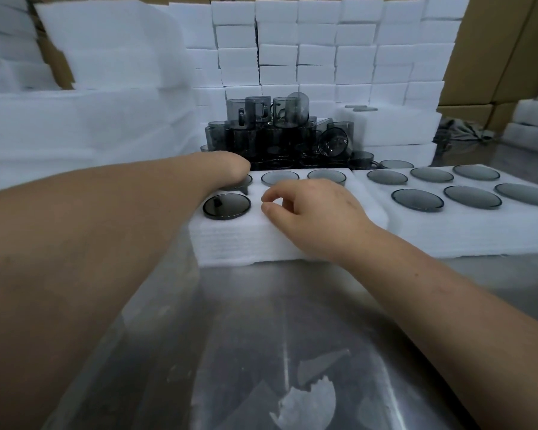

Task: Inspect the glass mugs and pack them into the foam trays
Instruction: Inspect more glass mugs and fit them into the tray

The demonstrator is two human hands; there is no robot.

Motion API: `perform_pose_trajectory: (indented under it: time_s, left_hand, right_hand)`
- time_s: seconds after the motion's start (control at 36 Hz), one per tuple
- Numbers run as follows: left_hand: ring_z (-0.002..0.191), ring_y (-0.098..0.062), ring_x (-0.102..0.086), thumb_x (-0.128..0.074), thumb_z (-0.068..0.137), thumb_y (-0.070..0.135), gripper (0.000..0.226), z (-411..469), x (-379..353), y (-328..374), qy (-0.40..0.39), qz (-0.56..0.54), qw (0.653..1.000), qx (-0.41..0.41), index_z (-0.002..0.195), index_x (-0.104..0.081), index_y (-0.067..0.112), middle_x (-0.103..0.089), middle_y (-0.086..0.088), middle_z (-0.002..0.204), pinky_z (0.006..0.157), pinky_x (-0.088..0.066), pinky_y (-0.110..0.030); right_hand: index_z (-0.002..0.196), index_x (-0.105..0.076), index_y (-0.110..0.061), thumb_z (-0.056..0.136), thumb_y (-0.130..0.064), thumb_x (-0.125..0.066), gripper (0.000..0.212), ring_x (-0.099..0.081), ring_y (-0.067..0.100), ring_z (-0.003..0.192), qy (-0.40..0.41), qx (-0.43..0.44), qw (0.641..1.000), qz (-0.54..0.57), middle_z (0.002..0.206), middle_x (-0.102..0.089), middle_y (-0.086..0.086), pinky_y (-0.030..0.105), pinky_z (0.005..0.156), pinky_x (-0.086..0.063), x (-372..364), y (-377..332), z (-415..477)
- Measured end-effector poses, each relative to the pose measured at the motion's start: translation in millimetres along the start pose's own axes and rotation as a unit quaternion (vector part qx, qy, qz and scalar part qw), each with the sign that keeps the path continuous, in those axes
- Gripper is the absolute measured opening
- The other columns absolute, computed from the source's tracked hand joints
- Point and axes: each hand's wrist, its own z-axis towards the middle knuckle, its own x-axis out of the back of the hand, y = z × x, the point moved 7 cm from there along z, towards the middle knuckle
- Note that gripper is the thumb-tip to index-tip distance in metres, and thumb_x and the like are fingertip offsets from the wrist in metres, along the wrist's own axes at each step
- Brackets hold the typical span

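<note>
mid steel tabletop (261,336): near foam tray (230,243), front edge facing the camera, dark glass mugs sunk base-up in its slots. front-left slot: mug (226,206), base flush with the foam. far row: two more mugs (279,177) (326,175), plus a far-left mug (245,181) half hidden under the left hand.

left hand (224,169): forearm stretched in from the left edge of the tabletop, wrist bent down over the far-left slot, back of hand toward camera. fingers hidden behind it, so cannot tell whether gripping or loose.

right hand (317,212): forearm in from the near right corner, palm down on the tray's front middle. fingers loosely curled, thumb and index tips apart with bare foam between, nothing seen held. under the palm: cannot tell.

toward the right edge, touching the near tray: second foam tray (448,237), six mugs base-up in two rows.

behind the near tray, toward the far edge: heap of loose mugs (277,135), some upright, some tipped.

beyond: wall of stacked foam blocks (317,57), cardboard boxes (494,57) at far right.
</note>
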Motion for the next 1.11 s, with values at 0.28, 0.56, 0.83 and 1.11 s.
perform_pose_trajectory:
  time_s: [0.28, 0.56, 0.83, 1.11]
  left_hand:
    - [0.087, -0.030, -0.046, -0.027, 0.093, 0.030, 0.035, 2, 9, -8, 0.062, -0.008, 0.998, 0.017, 0.067, -0.042, 0.014, -0.051, -0.016, 0.096, 0.081, -0.038, -0.037]
    - [0.110, -0.032, -0.046, -0.046, 0.089, 0.009, 0.027, -13, 37, 1, 0.267, -0.072, 0.959, -0.064, 0.098, -0.071, 0.011, -0.065, -0.013, 0.106, 0.085, -0.041, -0.034]
    - [0.113, -0.026, -0.043, -0.040, 0.086, 0.002, 0.033, -47, 68, -10, 0.399, -0.212, 0.891, -0.040, 0.088, -0.068, 0.019, -0.058, -0.008, 0.108, 0.083, -0.035, -0.025]
    - [0.093, -0.017, -0.048, -0.037, 0.076, 0.006, 0.023, -147, 86, 11, 0.458, -0.449, 0.756, -0.128, 0.073, -0.048, 0.026, -0.047, 0.020, 0.078, 0.077, -0.035, -0.020]
  right_hand:
    - [0.107, -0.063, -0.033, 0.091, -0.041, -0.044, 0.026, -0.041, 0.008, 0.076, -0.005, 0.000, 1.000, -0.007, 0.073, -0.053, -0.013, 0.018, 0.053, -0.024, 0, -1, 0]
    - [0.106, -0.063, -0.032, 0.092, -0.040, -0.044, 0.025, -0.041, 0.008, 0.077, -0.018, -0.010, 1.000, -0.009, 0.071, -0.050, -0.014, 0.013, 0.054, -0.023, -1, 0, 0]
    - [0.109, -0.062, -0.033, 0.092, -0.041, -0.043, 0.026, -0.042, 0.009, 0.077, -0.022, -0.018, 1.000, -0.006, 0.067, -0.047, -0.016, 0.025, 0.055, -0.027, -1, 1, 0]
    - [0.147, -0.018, -0.026, 0.089, -0.040, -0.050, 0.068, -0.052, 0.001, 0.072, 0.055, -0.059, 0.986, 0.143, 0.071, -0.055, -0.024, 0.031, 0.070, -0.042, 8, 10, -2]
